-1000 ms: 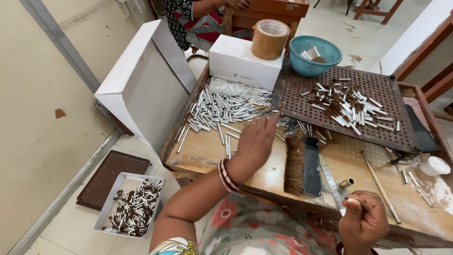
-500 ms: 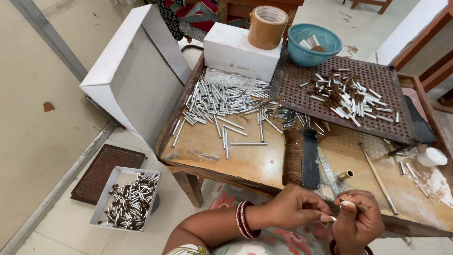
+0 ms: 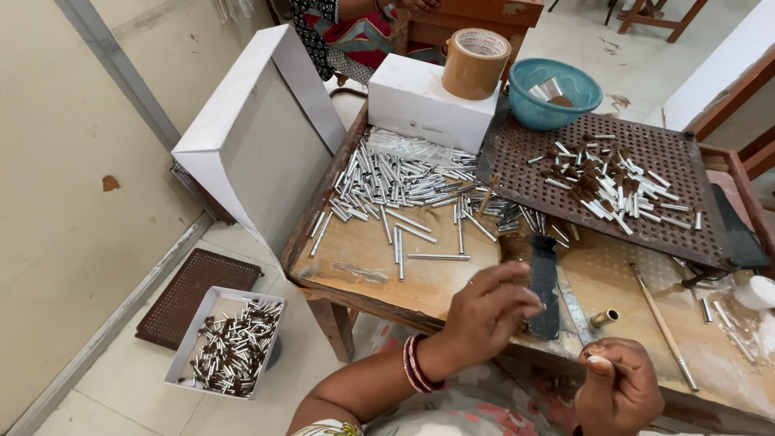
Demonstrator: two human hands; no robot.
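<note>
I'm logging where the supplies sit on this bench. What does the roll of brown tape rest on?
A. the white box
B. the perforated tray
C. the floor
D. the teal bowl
A: the tape roll stands on top of the white box at the far edge of the table, beside the teal bowl and clear of the perforated tray.
</note>
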